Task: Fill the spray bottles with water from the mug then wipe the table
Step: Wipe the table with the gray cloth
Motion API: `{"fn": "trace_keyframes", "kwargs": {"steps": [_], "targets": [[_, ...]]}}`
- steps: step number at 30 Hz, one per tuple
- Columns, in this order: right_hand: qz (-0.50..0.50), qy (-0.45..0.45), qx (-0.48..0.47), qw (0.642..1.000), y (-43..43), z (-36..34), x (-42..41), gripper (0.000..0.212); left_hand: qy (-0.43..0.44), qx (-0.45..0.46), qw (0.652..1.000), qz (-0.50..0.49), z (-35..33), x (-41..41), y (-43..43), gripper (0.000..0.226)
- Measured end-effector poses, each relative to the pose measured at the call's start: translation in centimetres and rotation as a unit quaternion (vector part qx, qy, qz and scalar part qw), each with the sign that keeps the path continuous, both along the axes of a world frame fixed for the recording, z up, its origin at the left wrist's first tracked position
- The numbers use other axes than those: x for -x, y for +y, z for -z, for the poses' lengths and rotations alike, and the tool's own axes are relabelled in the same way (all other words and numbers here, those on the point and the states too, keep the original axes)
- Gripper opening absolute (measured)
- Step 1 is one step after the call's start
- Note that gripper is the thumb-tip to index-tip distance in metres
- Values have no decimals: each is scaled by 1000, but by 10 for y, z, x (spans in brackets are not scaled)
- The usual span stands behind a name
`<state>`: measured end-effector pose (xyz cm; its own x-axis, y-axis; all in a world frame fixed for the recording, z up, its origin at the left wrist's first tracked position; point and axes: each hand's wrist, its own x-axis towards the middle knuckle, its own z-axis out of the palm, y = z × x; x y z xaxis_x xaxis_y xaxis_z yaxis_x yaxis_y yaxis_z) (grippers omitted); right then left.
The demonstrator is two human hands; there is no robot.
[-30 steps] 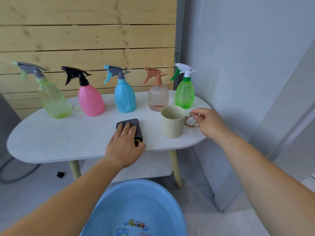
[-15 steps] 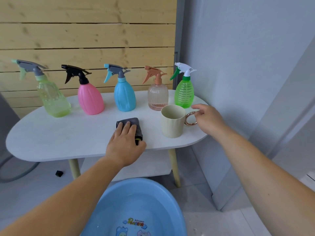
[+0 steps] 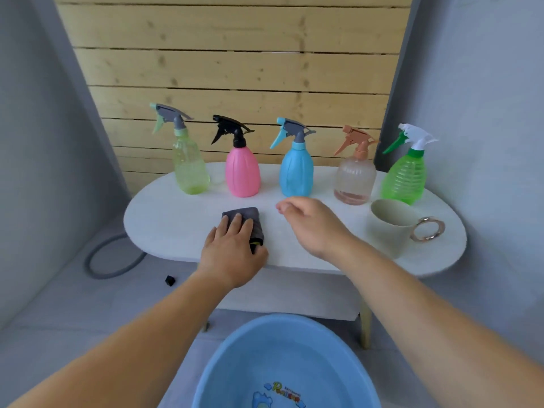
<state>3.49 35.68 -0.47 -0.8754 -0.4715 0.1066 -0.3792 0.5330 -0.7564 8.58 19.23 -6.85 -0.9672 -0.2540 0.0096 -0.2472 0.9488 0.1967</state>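
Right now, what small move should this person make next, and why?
Probably reach the right hand forward and grip the blue spray bottle. That hand hovers empty just in front of it, away from the mug, and every bottle in the row wears its trigger top, so one likely needs opening before filling. The left hand rests flat on the cloth.

Presses left grip flat, palm down, fingers straight, thumb out to the right. Holds right grip raised just beside it, palm down, fingers loosely curled round nothing. Stretches the 2 bare forearms forward from the lower corners.
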Motion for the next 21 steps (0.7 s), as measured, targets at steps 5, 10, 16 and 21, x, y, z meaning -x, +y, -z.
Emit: {"fn": "trace_keyframes", "kwargs": {"steps": [5, 10, 16, 21], "targets": [[-94, -69, -34, 993, -72, 42, -7, 40, 2, 1, 997, -80, 3, -16, -70, 63], [-168, -63, -21, 984, -132, 50, -11, 44, 19, 4, 995, -99, -2, -26, -129, 50], [-117, 98, -170, 973, -170, 54, -12, 68, 103, -105, 982, -118, 10, -41, -171, 40], [-89, 136, -151, 975, -176, 64, -3, 45, 107, -79, 985, -111, 12, -46, -176, 40]]}}
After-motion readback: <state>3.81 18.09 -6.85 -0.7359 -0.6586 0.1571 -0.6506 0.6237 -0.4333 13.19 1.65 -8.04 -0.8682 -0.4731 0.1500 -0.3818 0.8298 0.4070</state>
